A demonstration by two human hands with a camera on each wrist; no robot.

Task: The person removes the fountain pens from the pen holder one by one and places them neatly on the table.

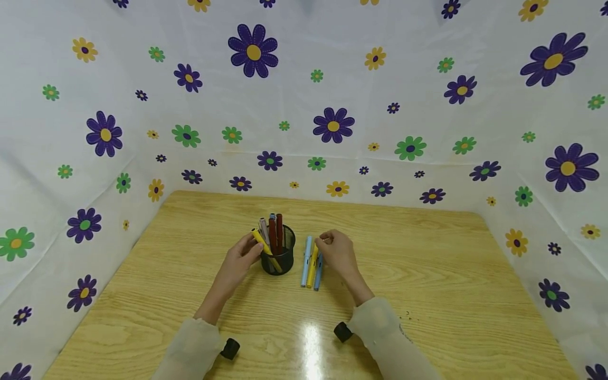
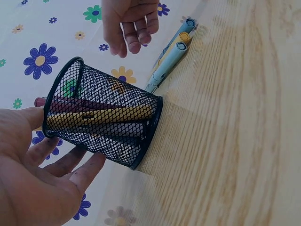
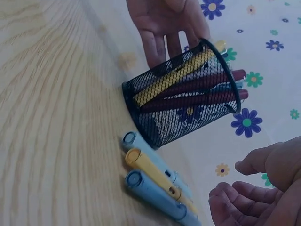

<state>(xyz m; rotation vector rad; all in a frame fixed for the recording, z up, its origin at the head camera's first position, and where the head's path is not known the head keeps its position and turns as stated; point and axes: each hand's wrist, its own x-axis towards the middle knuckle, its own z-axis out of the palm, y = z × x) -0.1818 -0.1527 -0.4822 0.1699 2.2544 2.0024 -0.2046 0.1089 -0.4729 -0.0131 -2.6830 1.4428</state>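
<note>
A black mesh pen holder (image 1: pixel 277 262) stands upright on the table with several pens in it. Among these are a yellow pen (image 1: pixel 261 241) leaning left, dark red pens (image 1: pixel 279 232) and a greyish pen (image 1: pixel 264 230). My left hand (image 1: pixel 239 264) is at the holder's left side, fingers loosely spread by the rim and wall; whether they touch the yellow pen is unclear. Right of the holder lie a light blue pen (image 1: pixel 306 261), a yellow pen (image 1: pixel 312 269) and a darker blue pen (image 1: pixel 319 273), side by side. Over their far ends hovers my right hand (image 3: pixel 254 188), loosely bent, holding nothing.
The wooden table (image 1: pixel 427 274) reaches a white cloth backdrop (image 1: pixel 294 100) with printed flowers at the back and both sides. Small dark specks (image 1: pixel 409 316) lie right of my right wrist. Black devices (image 1: pixel 230 349) are strapped at my wrists.
</note>
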